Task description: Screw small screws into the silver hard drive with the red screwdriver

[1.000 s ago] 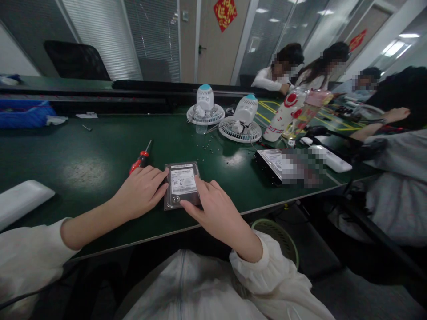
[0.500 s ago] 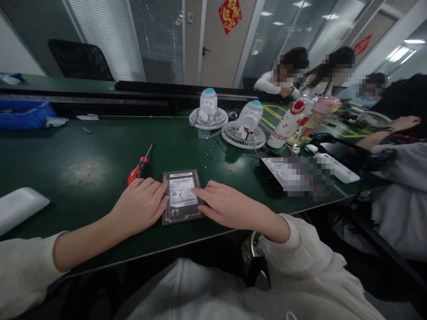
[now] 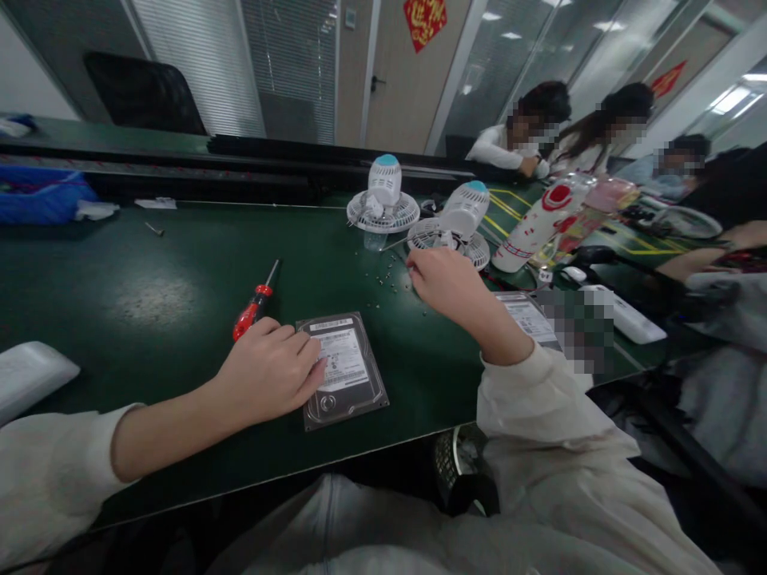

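Note:
A silver hard drive (image 3: 363, 379) with a white label lies flat, slightly turned, near the table's front edge. My left hand (image 3: 269, 367) grips its left side, with the fingers bent and the thumb over the label. Further forward and to the right, my right hand (image 3: 447, 291) is over the table beside several tiny scattered screws (image 3: 387, 275). Its fingers are bent together, and whatever may be between the fingertips is too small to make out. A red and black screwdriver (image 3: 255, 307) lies just beyond my left hand.
Two white fans (image 3: 383, 208) lie face down at the back, near a clear cup (image 3: 375, 239). A second hard drive (image 3: 527, 319) is partly behind my right forearm. Bottles (image 3: 530, 228) stand at the right, a blue bin (image 3: 45, 196) at the far left. Other people sit across and to the right.
My right hand has left the hard drive and moved forward and right to the loose screws. The drive has turned slightly, with my left hand still on it.

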A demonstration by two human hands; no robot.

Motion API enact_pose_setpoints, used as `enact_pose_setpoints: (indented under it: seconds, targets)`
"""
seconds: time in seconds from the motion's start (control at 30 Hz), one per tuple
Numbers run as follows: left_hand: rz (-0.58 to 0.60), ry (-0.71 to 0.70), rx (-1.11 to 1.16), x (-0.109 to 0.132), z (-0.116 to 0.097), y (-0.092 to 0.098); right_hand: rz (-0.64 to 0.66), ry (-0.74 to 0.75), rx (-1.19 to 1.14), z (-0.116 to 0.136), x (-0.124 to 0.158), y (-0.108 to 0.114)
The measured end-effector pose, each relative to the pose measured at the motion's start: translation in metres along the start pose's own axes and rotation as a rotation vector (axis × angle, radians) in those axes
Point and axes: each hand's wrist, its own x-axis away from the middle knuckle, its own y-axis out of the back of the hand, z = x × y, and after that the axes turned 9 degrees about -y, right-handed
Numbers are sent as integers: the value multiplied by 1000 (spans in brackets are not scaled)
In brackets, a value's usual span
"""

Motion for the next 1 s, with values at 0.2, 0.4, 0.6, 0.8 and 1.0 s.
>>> enact_pose_setpoints:
  seconds: [0.2, 0.4, 0.6, 0.8, 1.0]
  targets:
    - [-26, 57, 26, 9, -2, -2, 72, 55, 28, -1, -20, -36]
    - [65, 170, 34, 13, -6, -2, 85, 107, 18, -3, -20, -47]
    - [115, 239, 52, 17, -8, -8, 110, 133, -36, -2, -25, -55]
    - [76, 228, 108, 18, -9, -13, 110, 117, -120, 1, -26, -56]
    - [72, 227, 148, 18, -10, -12, 134, 87, -299, 1, -28, -60]
